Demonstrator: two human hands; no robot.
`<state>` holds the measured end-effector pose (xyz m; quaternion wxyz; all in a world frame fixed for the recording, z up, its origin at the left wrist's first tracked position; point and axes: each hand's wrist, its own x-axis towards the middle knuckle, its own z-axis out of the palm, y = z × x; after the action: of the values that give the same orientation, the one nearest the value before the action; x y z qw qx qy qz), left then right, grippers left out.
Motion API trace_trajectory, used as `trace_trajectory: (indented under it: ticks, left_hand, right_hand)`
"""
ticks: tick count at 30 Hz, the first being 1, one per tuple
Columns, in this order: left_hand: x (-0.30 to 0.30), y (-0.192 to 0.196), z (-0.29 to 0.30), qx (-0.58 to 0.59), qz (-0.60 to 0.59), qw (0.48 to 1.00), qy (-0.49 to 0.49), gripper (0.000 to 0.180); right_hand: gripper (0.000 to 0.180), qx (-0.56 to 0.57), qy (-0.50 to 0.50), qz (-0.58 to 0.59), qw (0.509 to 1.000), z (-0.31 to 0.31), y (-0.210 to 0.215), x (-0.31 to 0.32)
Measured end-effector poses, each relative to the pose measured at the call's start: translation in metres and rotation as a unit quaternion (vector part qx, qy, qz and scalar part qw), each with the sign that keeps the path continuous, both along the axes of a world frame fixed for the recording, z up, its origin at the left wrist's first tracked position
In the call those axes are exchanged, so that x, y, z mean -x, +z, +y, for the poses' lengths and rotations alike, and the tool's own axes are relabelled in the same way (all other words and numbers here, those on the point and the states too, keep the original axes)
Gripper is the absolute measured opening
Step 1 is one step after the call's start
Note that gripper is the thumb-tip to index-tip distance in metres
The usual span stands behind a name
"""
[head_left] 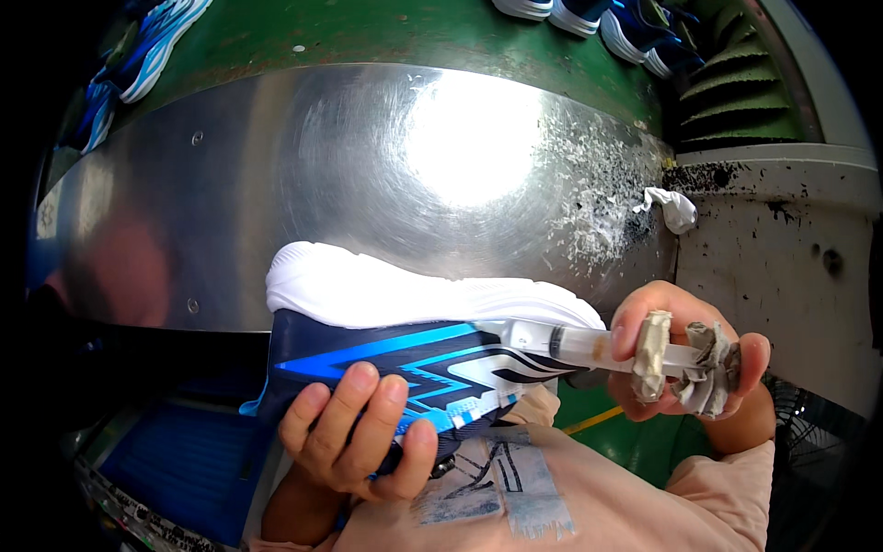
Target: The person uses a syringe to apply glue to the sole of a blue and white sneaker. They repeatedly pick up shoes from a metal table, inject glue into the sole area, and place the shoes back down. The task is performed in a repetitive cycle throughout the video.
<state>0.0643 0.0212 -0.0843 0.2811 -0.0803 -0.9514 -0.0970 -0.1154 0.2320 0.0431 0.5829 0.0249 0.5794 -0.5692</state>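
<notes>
My left hand [359,437] is closed round the upper of a sneaker [368,354], dark navy with bright blue and white stripes. The shoe lies on its side, its thick white sole [414,294] turned away from me. A clear plastic syringe [584,347] is gripped in my right hand [690,340], with tape or wrapping on its flange and plunger end. Its tip rests close to the line where sole and upper meet, near the toe; whether it touches I cannot tell. Part of the shoe's opening is hidden behind my left fingers.
A shiny metal plate [340,166] spans the bench ahead, with dried white scraps [602,198] at its right. Crumpled white paper [679,212] lies by its right edge. Beyond runs a green surface [368,37] with more blue shoes [161,51] at far left and far right. A blue crate [189,469] is lower left.
</notes>
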Motion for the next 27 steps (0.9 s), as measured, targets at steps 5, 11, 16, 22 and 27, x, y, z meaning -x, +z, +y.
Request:
trace_trajectory:
  ticks: [5, 11, 16, 22, 27]
  left_hand:
    - [0.001, 0.001, -0.002, 0.019, 0.004, 1.000, 0.000, 0.053]
    - [0.007, 0.006, 0.006, 0.015, 0.011, 1.000, 0.023, 0.037]
    - [0.013, 0.008, 0.001, 0.083, 0.011, 0.996, -0.013, 0.047]
    - [0.034, 0.028, 0.008, 0.048, -0.011, 0.998, -0.039, 0.059]
    - [0.048, 0.037, 0.012, 0.030, -0.028, 0.998, -0.045, 0.063]
  right_hand:
    - [0.116, 0.036, -0.037, 0.037, 0.998, 0.034, -0.001, -0.012]
    - [0.110, 0.176, -0.106, 0.078, 0.976, 0.084, -0.035, -0.035]
    - [0.104, 0.270, -0.188, 0.079, 0.941, 0.104, -0.063, -0.054]
    - [0.102, 0.403, -0.281, 0.074, 0.868, 0.107, -0.096, -0.069]
    - [0.105, 0.282, -0.291, 0.002, 0.914, 0.109, -0.068, -0.068]
